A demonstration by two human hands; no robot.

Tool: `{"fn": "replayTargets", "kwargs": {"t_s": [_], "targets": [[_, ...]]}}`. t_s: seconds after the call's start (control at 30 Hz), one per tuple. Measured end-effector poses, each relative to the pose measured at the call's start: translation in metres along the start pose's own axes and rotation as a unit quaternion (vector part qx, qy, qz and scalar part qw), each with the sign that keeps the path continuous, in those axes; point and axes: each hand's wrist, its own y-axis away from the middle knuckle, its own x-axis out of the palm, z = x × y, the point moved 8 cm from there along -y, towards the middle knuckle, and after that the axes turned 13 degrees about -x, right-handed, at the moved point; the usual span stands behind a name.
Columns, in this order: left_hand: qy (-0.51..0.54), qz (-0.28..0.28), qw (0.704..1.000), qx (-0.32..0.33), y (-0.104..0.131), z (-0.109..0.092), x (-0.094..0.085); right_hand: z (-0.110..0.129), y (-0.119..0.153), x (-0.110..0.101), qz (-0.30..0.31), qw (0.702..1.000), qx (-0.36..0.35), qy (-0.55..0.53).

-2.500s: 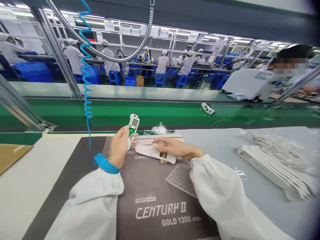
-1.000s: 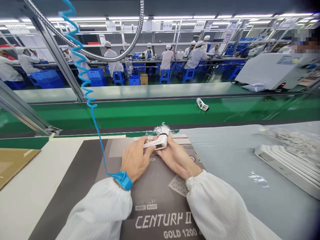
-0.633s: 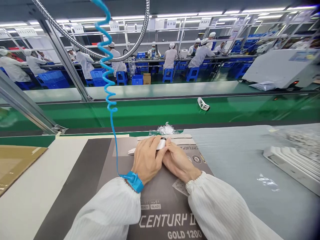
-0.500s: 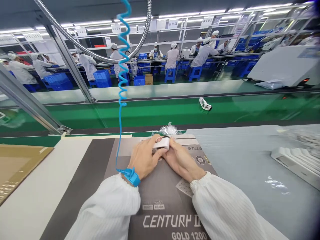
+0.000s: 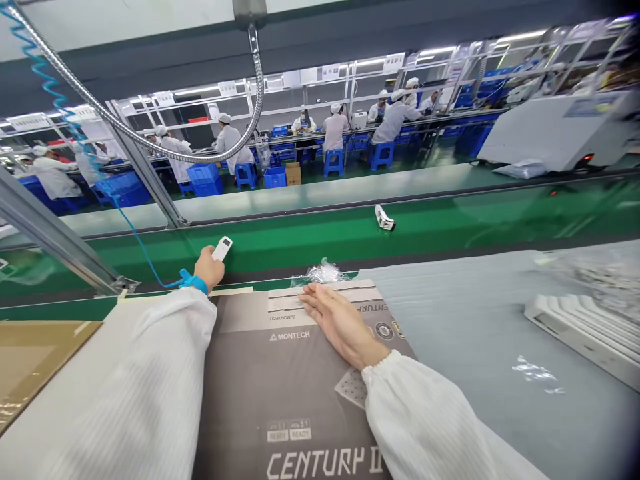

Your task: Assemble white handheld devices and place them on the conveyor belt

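Note:
Out over the near side of the green belt, my left hand grips a small white device with a dark window by its lower end. A blue wrist strap with a coiled cord is on that wrist. My right hand holds nothing, its fingers stretched out above the far part of a grey printed cardboard sheet. Whether its edge touches the cardboard I cannot tell. Crumpled clear plastic lies just beyond the fingertips. Farther along the belt rests a similar white and black piece.
Ribbed white parts lie on the grey mat at right, near a scrap of clear film. Brown cardboard is at left. A metal post rises left of the belt. Several people sit across the room.
My left hand has carried the white device from the middle of the cardboard left and forward over the belt. My right hand has let go of it and opened. The view has shifted.

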Motion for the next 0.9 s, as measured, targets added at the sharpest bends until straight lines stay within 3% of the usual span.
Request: {"fn": "replayTargets", "kwargs": {"t_s": [0.1,0.23,0.43,0.6,0.73,0.9], "targets": [[-0.034,-0.048,0.998,-0.021,0.003,-0.001,-0.006,0.000,0.001,0.001,0.006,1.000,0.002,-0.007],[-0.060,-0.060,0.996,0.004,0.035,0.000,-0.003,0.000,0.001,0.003,0.008,1.000,0.002,0.001],[-0.050,0.037,0.995,0.083,0.111,0.001,0.037,0.001,0.003,0.005,0.015,1.000,0.008,0.022],[-0.123,-0.015,0.978,0.167,0.160,-0.011,0.054,0.002,0.005,0.007,0.023,0.999,0.006,0.032],[-0.151,-0.012,0.963,0.222,0.172,-0.020,0.058,0.003,0.006,0.009,0.027,0.999,0.007,0.042],[-0.168,-0.012,0.960,0.222,0.171,-0.019,0.057,0.003,0.007,0.010,0.034,0.998,0.007,0.046]]}}
